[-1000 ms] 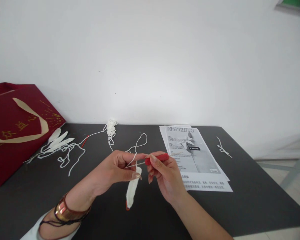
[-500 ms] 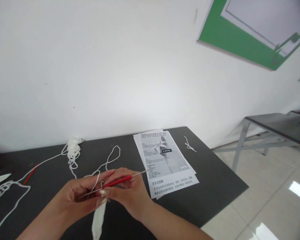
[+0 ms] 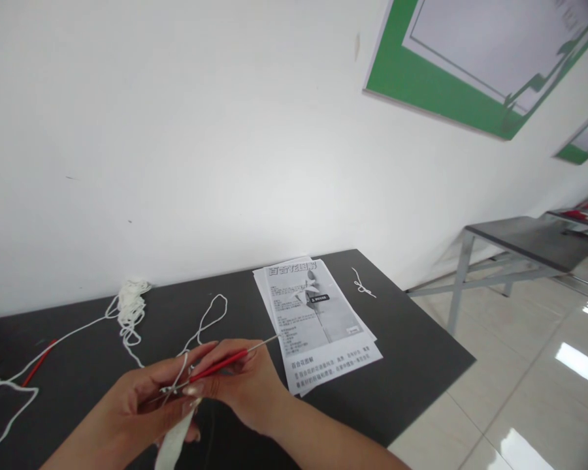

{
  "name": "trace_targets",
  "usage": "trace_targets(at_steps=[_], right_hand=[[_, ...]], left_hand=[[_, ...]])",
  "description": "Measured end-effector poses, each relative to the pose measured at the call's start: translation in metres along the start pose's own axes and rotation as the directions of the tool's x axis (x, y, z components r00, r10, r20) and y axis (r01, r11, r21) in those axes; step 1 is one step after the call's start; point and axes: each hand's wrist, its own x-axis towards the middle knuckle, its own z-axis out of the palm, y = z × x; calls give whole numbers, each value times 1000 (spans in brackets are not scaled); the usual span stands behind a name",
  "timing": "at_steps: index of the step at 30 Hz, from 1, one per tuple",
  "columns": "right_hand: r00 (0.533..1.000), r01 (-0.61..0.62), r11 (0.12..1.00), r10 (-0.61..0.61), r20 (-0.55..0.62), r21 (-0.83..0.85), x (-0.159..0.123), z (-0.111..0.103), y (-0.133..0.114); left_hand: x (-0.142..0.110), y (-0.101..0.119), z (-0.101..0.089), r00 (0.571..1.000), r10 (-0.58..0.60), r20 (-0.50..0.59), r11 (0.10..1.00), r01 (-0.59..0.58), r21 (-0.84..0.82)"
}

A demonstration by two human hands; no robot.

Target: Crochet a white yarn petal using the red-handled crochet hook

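Note:
Between the thumb and fingers of my right hand [image 3: 245,382] is a red-handled crochet hook [image 3: 219,363], its thin metal shaft sticking out at both ends. My left hand [image 3: 149,405] pinches a white crocheted strip [image 3: 174,444] that hangs down below the fingers. White yarn [image 3: 183,365] runs over the left fingers and around the hook's metal end, where the two hands nearly meet. The exact loops at the hook tip are too small to make out.
A heap of white yarn [image 3: 131,307] lies by the wall, its strand running left past a second red hook [image 3: 39,362]. Printed sheets [image 3: 323,320] lie right of my hands, with a short knotted yarn piece [image 3: 362,284] beyond. Another table [image 3: 524,238] stands at right.
The view has shifted slightly right. The crocheted strip is now tilted more to the left, with left fingertips showing beside it. The hook stays in my right hand, with yarn around its metal end.

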Motion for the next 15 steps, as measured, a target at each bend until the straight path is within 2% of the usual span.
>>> trace_targets(at_steps=[5, 10, 15], right_hand=[[993, -94, 995, 96, -72, 24, 0, -4, 4], [985, -99, 994, 93, -145, -37, -2, -5, 5], [985, -82, 994, 69, -157, -75, -4, -5, 5]], left_hand=[[3, -4, -3, 1000, -14, 3, 1000, 14, 26], [6, -9, -8, 992, 113, -55, 993, -115, -32], [6, -11, -17, 992, 53, 111, 996, -61, 62]])
